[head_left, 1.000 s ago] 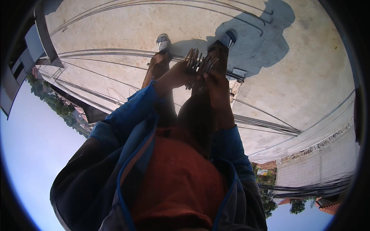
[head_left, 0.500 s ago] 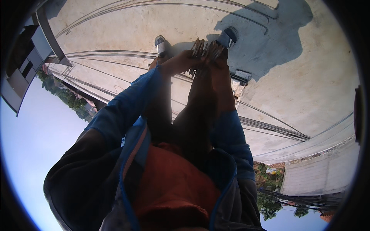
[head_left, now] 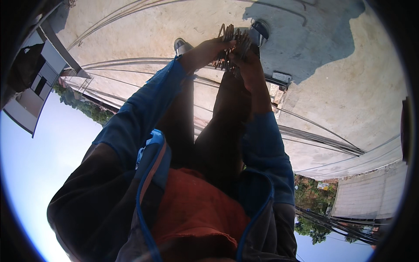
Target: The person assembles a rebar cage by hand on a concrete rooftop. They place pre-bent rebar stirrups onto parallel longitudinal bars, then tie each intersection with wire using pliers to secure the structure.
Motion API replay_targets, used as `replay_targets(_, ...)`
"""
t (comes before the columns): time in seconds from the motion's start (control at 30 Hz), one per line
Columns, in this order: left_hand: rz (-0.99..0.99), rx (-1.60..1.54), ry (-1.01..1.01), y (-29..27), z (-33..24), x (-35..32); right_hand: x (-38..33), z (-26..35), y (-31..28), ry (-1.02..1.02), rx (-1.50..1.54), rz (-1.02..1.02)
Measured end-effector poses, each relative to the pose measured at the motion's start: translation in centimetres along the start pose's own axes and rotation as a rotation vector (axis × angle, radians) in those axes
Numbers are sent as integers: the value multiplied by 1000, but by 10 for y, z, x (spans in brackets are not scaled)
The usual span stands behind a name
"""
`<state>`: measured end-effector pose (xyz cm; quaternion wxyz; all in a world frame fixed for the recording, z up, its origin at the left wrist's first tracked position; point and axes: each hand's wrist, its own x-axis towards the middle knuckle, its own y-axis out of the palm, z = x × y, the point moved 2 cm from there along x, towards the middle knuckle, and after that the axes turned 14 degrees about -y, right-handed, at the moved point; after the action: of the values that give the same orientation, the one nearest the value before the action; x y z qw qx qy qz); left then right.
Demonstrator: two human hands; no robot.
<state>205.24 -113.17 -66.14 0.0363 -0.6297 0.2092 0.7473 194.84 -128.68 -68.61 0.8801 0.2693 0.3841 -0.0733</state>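
A bundle of short, thin steel rods (head_left: 229, 31), rusty brown and looped or bent at some ends, is held between my two hands. My left hand (head_left: 212, 50) closes on the bundle from the left. From the right, my right hand (head_left: 245, 62) grips it with fingers curled round the rods. The bundle is in front of my dark trouser legs, between my shoes. Shade hides the exact shape of the individual rods and part of my fingers.
Long steel bars (head_left: 321, 139) lie across the pale concrete floor (head_left: 349, 102), on both sides of me. A small grey metal block (head_left: 281, 77) rests near my right forearm. My shoes (head_left: 259, 32) stand beyond my hands. A low wall (head_left: 365, 194) runs at the right.
Both hands have moved up in the picture, farther from my body, with the rod bundle still between them. The right hand's fingers now show more clearly. The view has shifted slightly.
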Motion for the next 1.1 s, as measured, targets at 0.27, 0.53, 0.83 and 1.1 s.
replay_targets(0.27,167,-118,-52,19,-4,13,14,27,-4,-37,173,27)
replay_targets(0.53,-9,-106,165,43,-32,27,34,9,-10,-53,191,-41)
replay_targets(0.83,-643,982,586,-18,-148,83,65,-19,-51,-83,480,-352)
replay_targets(1.1,-802,1570,693,3,-253,223,70,-50,-57,-204,796,-782)
